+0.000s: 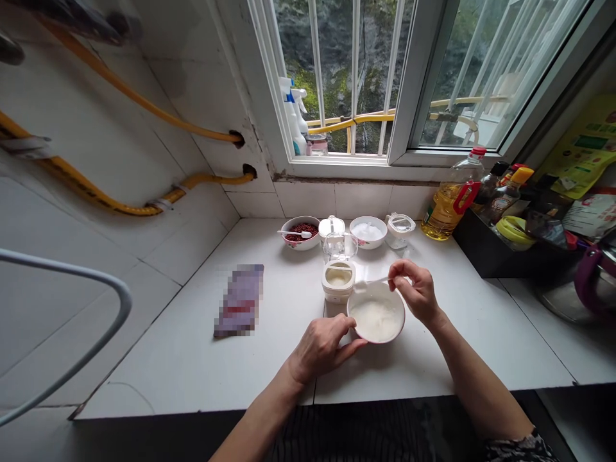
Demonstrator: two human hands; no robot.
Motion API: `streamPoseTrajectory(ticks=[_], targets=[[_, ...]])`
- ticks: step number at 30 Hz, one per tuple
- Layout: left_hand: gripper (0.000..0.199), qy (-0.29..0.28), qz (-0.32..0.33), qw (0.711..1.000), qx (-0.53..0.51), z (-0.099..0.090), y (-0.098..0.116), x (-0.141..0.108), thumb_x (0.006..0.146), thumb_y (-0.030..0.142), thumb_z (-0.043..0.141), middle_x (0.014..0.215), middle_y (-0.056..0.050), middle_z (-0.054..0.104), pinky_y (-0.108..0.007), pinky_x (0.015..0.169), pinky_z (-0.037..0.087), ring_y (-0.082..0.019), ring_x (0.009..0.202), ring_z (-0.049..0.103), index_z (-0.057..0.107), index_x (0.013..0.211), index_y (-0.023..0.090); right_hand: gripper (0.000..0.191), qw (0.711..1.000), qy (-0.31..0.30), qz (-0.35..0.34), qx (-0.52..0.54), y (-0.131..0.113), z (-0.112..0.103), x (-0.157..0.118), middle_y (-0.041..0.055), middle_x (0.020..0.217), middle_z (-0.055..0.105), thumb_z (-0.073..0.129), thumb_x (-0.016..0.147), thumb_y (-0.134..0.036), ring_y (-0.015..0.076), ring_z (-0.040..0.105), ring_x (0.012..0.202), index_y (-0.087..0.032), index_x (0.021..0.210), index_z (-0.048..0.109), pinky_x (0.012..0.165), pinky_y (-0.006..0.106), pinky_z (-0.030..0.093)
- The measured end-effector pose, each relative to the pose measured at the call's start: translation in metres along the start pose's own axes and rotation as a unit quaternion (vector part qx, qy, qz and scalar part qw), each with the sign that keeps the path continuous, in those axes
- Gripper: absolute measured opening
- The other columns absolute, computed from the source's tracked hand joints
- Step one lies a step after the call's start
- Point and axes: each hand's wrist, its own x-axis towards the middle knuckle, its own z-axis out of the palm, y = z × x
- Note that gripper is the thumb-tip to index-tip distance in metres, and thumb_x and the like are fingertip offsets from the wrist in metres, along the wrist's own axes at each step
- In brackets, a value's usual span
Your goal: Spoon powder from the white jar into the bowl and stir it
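With my left hand (327, 346) I grip the left rim of a white bowl (401, 324), which holds pale white powder (378, 319). Between the fingers of my right hand (416, 289) is the handle of a small white spoon (368, 284). Its head is over the far left rim of the bowl, close to an open seasoning jar (339, 277). Pale contents show inside that jar, and its clear lid (340, 245) stands raised at the back. What the spoon carries, if anything, I cannot make out.
Behind stand a bowl of dried red spice (301, 232) with a spoon, a white jar (332, 226), a bowl of white granules (368, 231) and a lidded jar (400, 230). An oil bottle (445, 205) and black box (486, 247) are right, a blurred packet (239, 301) left.
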Motion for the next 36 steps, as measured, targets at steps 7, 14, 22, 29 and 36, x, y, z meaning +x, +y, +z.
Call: streamPoseTrajectory(ticks=[7,14,22,29,36], targets=[[0.023,0.001,0.0,1.0,0.004,0.001,-0.001,-0.002,0.099,0.039,0.047,0.061,0.005,0.051,-0.021,0.046,0.038,-0.009,0.045,0.048,0.049,0.091,0.018,0.015,0.98,-0.194,0.024,-0.036,-0.003,0.004,0.0,-0.0008,0.058,0.054,0.042,0.067,-0.009,0.0151,0.047,0.064,-0.02,0.061,0.049,0.063,0.027,0.038],[0.022,-0.001,0.002,1.0,0.008,0.001,-0.001,-0.001,0.1,0.039,0.047,0.061,0.005,0.051,-0.021,0.046,0.038,-0.009,0.046,0.047,0.048,0.09,0.018,0.011,0.969,-0.19,0.144,0.065,-0.005,0.008,0.002,-0.0029,0.054,0.047,0.043,0.065,-0.015,0.0118,0.04,0.056,-0.019,0.058,0.05,0.055,0.025,0.032],[0.022,0.0,0.006,1.0,0.008,0.0,0.0,0.0,0.099,0.038,0.048,0.06,0.005,0.052,-0.021,0.046,0.038,-0.009,0.045,0.048,0.049,0.091,0.018,0.008,0.923,-0.101,0.298,0.22,0.006,0.003,0.011,-0.0048,0.045,0.041,0.049,0.058,-0.022,0.0087,0.035,0.044,-0.018,0.054,0.054,0.046,0.024,0.024],[0.024,-0.004,0.003,1.0,0.014,-0.001,0.0,0.001,0.1,0.039,0.047,0.06,0.005,0.051,-0.021,0.046,0.038,-0.009,0.045,0.047,0.049,0.088,0.018,0.007,0.913,-0.065,0.321,0.244,0.01,0.002,0.013,-0.0044,0.043,0.043,0.051,0.056,-0.021,0.0091,0.036,0.043,-0.018,0.052,0.056,0.047,0.025,0.026],[0.023,-0.001,0.002,1.0,0.006,0.0,0.0,0.001,0.1,0.039,0.047,0.06,0.005,0.053,-0.021,0.046,0.038,-0.009,0.045,0.048,0.049,0.09,0.018,0.006,0.901,-0.041,0.331,0.278,0.015,0.002,0.013,-0.0044,0.042,0.048,0.053,0.058,-0.021,0.0103,0.04,0.043,-0.018,0.056,0.057,0.05,0.027,0.03]])
